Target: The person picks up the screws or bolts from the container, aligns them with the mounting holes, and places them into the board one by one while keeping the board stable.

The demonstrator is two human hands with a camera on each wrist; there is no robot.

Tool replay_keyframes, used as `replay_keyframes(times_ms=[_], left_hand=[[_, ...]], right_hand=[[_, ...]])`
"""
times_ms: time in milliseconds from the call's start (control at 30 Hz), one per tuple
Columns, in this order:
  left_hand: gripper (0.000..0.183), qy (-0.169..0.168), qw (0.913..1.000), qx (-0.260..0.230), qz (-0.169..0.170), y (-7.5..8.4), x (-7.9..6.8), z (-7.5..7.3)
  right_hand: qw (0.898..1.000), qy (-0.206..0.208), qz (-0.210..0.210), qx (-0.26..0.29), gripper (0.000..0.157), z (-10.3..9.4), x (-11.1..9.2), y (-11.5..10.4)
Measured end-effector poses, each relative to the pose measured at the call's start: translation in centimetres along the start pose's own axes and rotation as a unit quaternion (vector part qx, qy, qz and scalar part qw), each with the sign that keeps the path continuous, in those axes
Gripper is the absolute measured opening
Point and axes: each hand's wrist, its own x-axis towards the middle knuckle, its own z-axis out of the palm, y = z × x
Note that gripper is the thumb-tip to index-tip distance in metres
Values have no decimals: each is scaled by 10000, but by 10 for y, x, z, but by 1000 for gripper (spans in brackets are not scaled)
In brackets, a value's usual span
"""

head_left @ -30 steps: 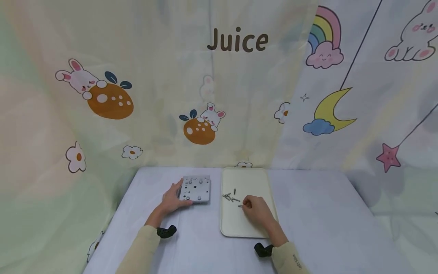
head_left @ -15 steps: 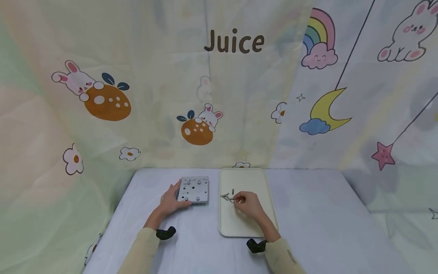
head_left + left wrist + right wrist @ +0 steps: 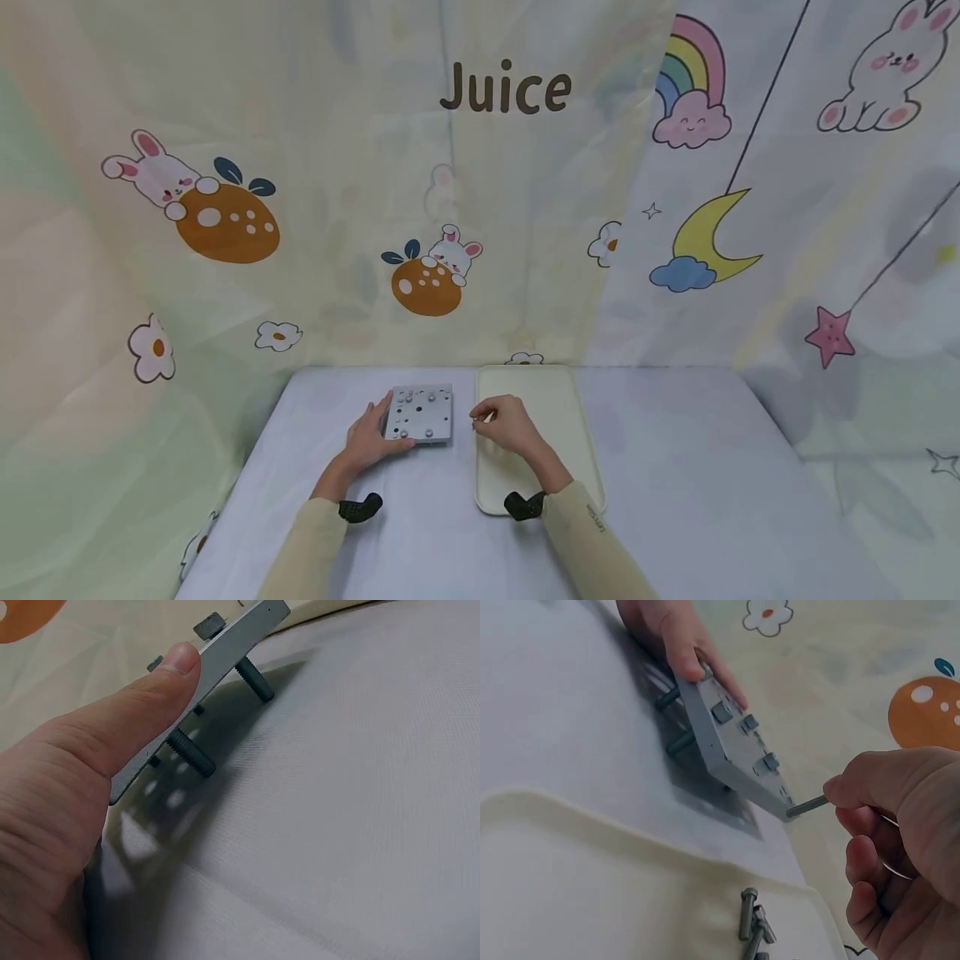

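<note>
My left hand (image 3: 365, 437) grips the left side of a square grey metal plate (image 3: 422, 417), its thumb along the near edge. Bolt heads stand out of the plate's top near its corners, and in the left wrist view threaded shanks (image 3: 191, 754) stick out underneath. Thumb and index finger of my right hand (image 3: 506, 423) pinch a thin metal bolt (image 3: 808, 807) over the tray's left edge. The bolt's end overlaps the plate's corner in the right wrist view, while the head view shows the right hand a little to the right of the plate.
A cream tray (image 3: 555, 392) lies on the white-covered table (image 3: 675, 467), right of the plate. Several loose bolts (image 3: 748, 915) lie in it, hidden behind the right hand in the head view. A printed curtain (image 3: 337, 208) hangs behind the table.
My right hand has picked up a bolt among those in the tray and moved left with it, to the tray's left edge. The left hand stays on the plate.
</note>
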Motion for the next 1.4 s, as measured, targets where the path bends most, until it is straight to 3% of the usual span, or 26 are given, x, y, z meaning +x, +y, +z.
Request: replay_keyframes(times_ms=[300, 600, 867, 1400], left_hand=[[127, -134, 9992, -60, -363, 3, 0, -2], [125, -26, 9997, -72, -211, 5, 6, -5], [125, -32, 9996, -57, -264, 6, 8, -6], [126, 10, 9993, -11, -383, 4, 4, -1]], right_hand=[[9994, -321, 118, -57, 11, 18, 30, -14], [9989, -445, 135, -111, 9, 23, 50, -21], [9980, -528, 295, -195, 10, 29, 56, -18], [9979, -518, -95, -385, 8, 34, 56, -11]])
